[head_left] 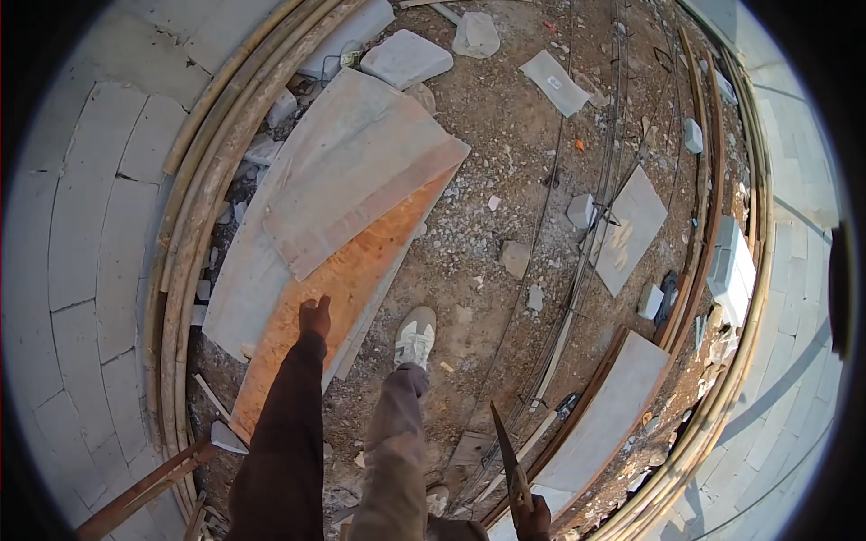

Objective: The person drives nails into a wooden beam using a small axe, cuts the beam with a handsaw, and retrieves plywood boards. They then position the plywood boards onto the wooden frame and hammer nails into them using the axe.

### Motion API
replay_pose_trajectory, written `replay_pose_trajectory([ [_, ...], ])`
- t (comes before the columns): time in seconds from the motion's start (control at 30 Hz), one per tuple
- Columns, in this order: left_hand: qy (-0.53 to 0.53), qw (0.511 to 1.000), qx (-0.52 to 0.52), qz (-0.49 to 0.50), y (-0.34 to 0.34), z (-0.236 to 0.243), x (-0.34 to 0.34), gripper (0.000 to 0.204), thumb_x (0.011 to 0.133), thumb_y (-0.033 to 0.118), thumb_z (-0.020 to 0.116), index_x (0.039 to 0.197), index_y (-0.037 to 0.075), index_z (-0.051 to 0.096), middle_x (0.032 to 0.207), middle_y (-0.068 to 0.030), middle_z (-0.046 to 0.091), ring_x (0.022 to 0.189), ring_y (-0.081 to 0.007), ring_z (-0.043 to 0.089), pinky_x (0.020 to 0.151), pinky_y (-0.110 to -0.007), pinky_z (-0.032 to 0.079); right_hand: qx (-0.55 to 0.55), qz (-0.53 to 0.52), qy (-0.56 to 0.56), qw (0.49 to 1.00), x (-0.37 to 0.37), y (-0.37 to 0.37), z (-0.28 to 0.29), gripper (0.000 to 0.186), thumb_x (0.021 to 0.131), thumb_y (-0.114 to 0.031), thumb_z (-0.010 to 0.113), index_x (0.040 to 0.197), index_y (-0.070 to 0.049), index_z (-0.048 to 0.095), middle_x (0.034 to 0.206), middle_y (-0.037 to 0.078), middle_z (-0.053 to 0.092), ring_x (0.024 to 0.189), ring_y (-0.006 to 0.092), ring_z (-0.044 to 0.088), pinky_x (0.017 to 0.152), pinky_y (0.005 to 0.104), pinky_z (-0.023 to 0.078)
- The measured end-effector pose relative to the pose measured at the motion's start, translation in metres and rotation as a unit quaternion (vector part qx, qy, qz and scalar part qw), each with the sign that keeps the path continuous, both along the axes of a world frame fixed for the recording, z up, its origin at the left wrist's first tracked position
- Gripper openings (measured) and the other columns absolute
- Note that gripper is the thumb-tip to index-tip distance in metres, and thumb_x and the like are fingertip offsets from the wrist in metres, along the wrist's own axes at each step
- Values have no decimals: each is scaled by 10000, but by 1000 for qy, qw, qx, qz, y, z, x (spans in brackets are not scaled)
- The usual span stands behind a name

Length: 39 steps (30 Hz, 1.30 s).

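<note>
My left hand (314, 316) is over an orange-faced sheet (374, 234), fingers bent but apart, with nothing visible in them; whether it touches the surface I cannot tell. Pale, dusty sheets (347, 153) lie overlapping it on the rubble-strewn ground. Low at the right of the view, my right hand (532, 516) is closed round the handle of a handsaw (502, 446), its blade pointing up and away from me. My shoe (415, 332) stands just right of the orange sheet.
Bamboo poles (185, 216) run along the left block wall (77, 225), more (760, 252) along the right. Rebar and wire (595, 243) cross the ground beside a pale panel (631, 216). A long board (604, 397) lies right. White blocks (406, 59) sit ahead; timber (135, 491) leans lower left.
</note>
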State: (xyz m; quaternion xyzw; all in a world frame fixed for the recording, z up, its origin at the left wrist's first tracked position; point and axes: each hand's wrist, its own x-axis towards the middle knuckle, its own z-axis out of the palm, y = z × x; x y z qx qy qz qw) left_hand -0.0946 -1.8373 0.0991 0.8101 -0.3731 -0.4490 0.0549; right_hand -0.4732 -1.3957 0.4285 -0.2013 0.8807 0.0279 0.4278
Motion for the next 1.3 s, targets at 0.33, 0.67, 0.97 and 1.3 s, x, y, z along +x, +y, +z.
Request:
replay_pose_trajectory([
  [0.33, 48, 989, -43, 134, -140, -88, 25, 741, 811, 546, 722, 1217, -62, 605, 1274, -146, 617, 1170, -258, 583, 1002, -366, 446, 19, -163, -80, 983, 20, -98, -25, 471, 995, -466, 503, 955, -11, 618, 788, 95, 576, 738, 198, 515, 631, 375, 419],
  [0.67, 204, 938, -115, 254, -112, 165, -50, 515, 855, 356, 758, 1216, 25, 599, 1120, -58, 648, 1008, -182, 624, 857, -339, 513, -112, -245, -50, 962, 60, -7, 45, 304, 853, -252, 641, 954, 32, 605, 807, 144, 632, 752, 227, 604, 703, 379, 492],
  [0.97, 358, 916, -178, -16, -41, 437, -129, 392, 894, 365, 709, 992, -4, 619, 956, -68, 654, 893, -192, 653, 810, -359, 539, -204, -485, 123, 841, 129, 125, 139, 324, 856, -266, 668, 965, 38, 653, 810, 159, 667, 745, 250, 639, 685, 387, 493],
  [1.3, 412, 792, 160, -421, 116, 583, -271, 526, 971, 438, 565, 1327, 54, 516, 1248, -117, 627, 1105, -285, 635, 968, -446, 511, -450, -798, 144, 373, 210, 304, 191, 217, 949, -184, 629, 986, 25, 583, 765, 88, 677, 595, 138, 636, 518, 282, 502],
])
